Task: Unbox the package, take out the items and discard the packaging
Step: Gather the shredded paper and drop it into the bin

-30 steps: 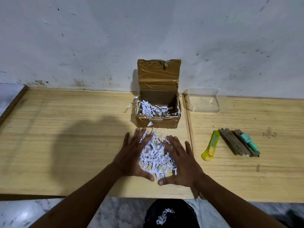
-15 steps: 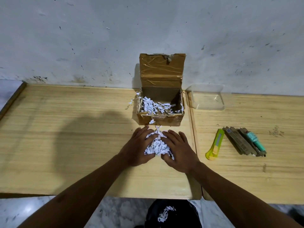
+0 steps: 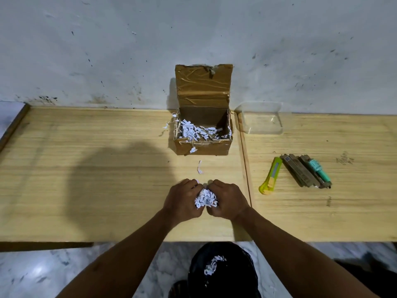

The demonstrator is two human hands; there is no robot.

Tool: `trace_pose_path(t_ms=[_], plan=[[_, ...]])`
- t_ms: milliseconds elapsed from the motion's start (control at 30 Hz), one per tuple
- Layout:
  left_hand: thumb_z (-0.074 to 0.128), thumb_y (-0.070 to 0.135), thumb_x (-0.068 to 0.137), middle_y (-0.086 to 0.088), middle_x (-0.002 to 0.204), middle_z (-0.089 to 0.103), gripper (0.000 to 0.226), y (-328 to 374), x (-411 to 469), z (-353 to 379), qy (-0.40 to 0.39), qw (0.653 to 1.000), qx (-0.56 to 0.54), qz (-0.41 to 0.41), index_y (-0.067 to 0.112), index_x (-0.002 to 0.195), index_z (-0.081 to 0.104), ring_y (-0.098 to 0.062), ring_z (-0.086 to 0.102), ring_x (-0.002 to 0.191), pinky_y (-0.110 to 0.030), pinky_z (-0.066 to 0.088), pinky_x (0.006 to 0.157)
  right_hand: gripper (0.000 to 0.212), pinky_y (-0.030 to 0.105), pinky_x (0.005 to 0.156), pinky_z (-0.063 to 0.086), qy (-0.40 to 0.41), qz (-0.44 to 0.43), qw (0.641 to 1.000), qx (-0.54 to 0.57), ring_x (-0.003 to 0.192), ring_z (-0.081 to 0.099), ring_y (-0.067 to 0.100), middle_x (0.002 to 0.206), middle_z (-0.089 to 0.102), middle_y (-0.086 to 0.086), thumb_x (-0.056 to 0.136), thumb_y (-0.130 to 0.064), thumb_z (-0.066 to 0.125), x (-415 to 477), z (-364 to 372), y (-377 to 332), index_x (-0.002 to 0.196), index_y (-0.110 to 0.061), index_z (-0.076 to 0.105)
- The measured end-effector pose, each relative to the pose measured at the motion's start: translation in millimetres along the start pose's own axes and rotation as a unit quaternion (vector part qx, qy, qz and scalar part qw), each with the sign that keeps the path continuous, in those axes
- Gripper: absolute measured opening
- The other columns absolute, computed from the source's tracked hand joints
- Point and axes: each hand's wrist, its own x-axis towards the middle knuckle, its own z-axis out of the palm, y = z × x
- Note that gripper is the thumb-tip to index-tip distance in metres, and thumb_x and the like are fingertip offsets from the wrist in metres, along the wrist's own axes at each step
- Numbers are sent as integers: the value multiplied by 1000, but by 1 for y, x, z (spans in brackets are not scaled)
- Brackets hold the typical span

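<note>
A small brown cardboard box [image 3: 203, 145] stands against the wall with its taped lid up and white shredded paper inside. Near the table's front edge, my left hand [image 3: 182, 200] and my right hand [image 3: 228, 200] are pressed together around a wad of shredded paper [image 3: 205, 198]. Both hands grip it from the sides. A loose paper strip [image 3: 199, 167] lies on the table between the box and my hands.
A black bin bag [image 3: 223, 274] with some shreds in it sits on the floor below the table edge. A yellow box cutter [image 3: 271, 176], several brown and teal items [image 3: 306, 173] and a clear plastic tray [image 3: 261, 123] lie to the right.
My hands have drawn the spread pile of shreds together into a tight wad and pulled it toward the front edge. One strip stayed behind on the table.
</note>
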Motion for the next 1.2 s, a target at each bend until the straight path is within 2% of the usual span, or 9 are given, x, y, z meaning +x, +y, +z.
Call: trace_pose_path(t_ms=[167,300,467,600,733,900,967,1100,1200], plan=[[67,34,65,-1,67,60,20,45,-38,5,13,999,-46,-2,17,74,64,-24,56,59,-29,50,53,24,26,45,45,-48,32,998,31,56,60,28,69,62,3,59,-31,64,-55,-15,-22,79,-19,56],[79,33,53,0,68,63,36,90,-84,14,-41,997,-72,-3,17,84,69,-24,60,60,-28,51,56,38,21,52,35,-89,69,992,59,57,57,22,68,61,2,57,-14,76,-122,-20,-41,79,-26,48],[60,41,62,1,73,64,25,147,-138,38,-162,972,-137,-102,18,72,62,-26,65,68,-31,50,55,9,19,55,29,-124,150,976,99,56,52,15,62,61,1,60,-22,58,-204,-24,-53,66,-19,53],[62,44,67,-1,91,76,35,171,-148,84,-227,884,-210,-349,22,93,74,-22,69,87,-30,54,70,11,20,56,29,-119,262,949,126,56,53,16,57,61,5,68,-19,54,-237,-1,-41,58,-15,51],[69,44,72,-10,107,74,47,173,-149,146,-247,747,-258,-561,15,108,74,-28,69,102,-27,52,82,16,26,71,45,-183,458,857,153,93,66,27,97,73,11,79,-21,65,-255,34,-18,93,-15,70],[73,45,48,-11,94,75,63,170,-157,191,-223,623,-329,-674,9,100,74,-28,72,81,-45,62,75,41,29,76,49,-205,574,770,188,104,64,30,113,69,10,78,-33,67,-267,69,-6,115,-16,63],[78,43,44,-12,96,74,69,169,-161,202,-224,596,-340,-692,8,102,72,-30,71,83,-45,62,76,49,27,77,45,-203,595,750,204,112,61,30,122,65,10,78,-30,69,-272,80,0,124,-16,58],[82,54,40,-9,104,73,84,158,-172,225,-241,585,-340,-695,16,114,69,-33,71,84,-45,61,70,77,24,82,43,-228,614,716,240,124,55,28,137,57,10,77,-17,77,-278,89,8,145,-14,42],[73,68,39,-10,114,69,94,149,-180,235,-238,586,-338,-697,15,116,67,-36,67,95,-47,57,85,64,26,87,47,-229,608,725,226,123,56,27,136,59,10,81,-15,73,-279,86,11,141,-14,50]])
